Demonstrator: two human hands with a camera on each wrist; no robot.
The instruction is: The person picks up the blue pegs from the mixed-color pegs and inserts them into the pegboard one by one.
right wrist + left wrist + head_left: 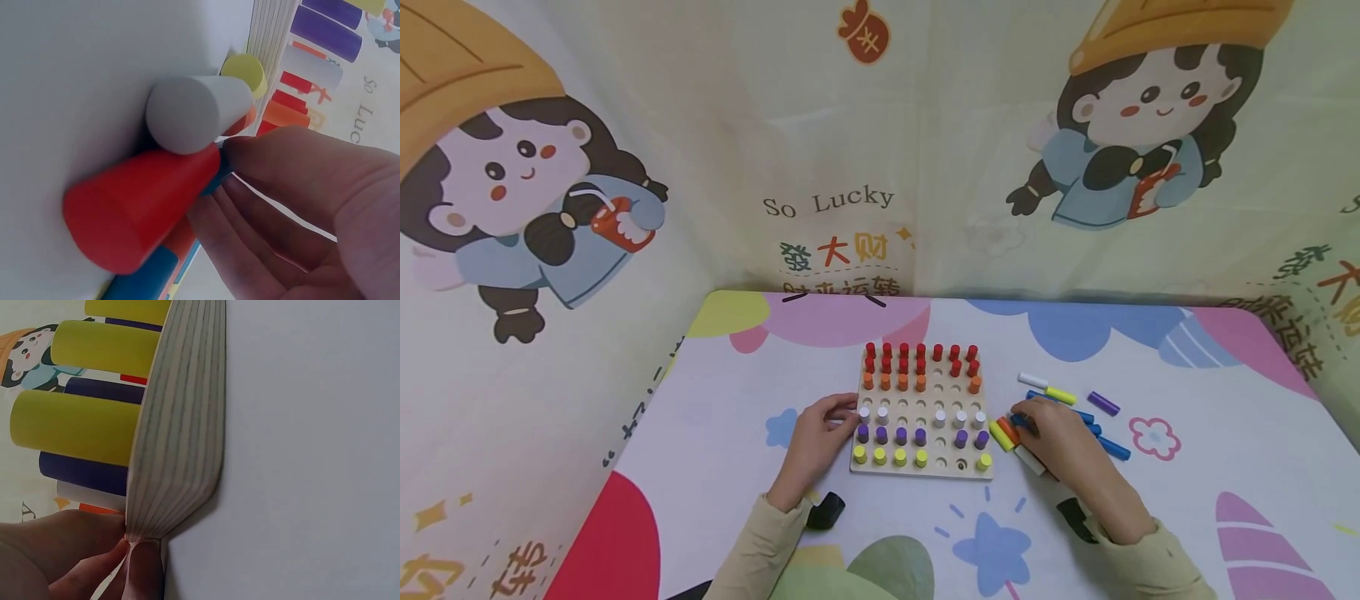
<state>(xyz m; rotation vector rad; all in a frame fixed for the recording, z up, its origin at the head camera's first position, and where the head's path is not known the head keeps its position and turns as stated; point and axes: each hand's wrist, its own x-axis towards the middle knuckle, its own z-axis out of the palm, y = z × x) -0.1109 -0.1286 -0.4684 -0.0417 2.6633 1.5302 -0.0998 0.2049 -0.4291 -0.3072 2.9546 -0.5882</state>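
Observation:
A wooden pegboard (pixel 928 473) lies on the table, with coloured pegs standing in rows: red, orange, white, purple and yellow. My left hand (pixel 822 433) grips the board's left edge; in the left wrist view its fingertips (pixel 145 565) meet the board's side by the corner. To the right of the board, my right hand (pixel 1060 429) is down among loose pegs. Its thumb and fingers pinch a blue peg (pixel 224 164), mostly covered by the hand and its neighbours. A red peg (pixel 134 209) and a white peg (pixel 187 112) lie right beside those fingertips.
Around the right hand lie more loose pegs, among them a purple peg (pixel 1103 403), a yellow peg (pixel 1061 395) and several blue ones. Several bare holes show in the board's middle and right columns. A printed cloth wall (pixel 955 167) rises behind the table (pixel 737 367).

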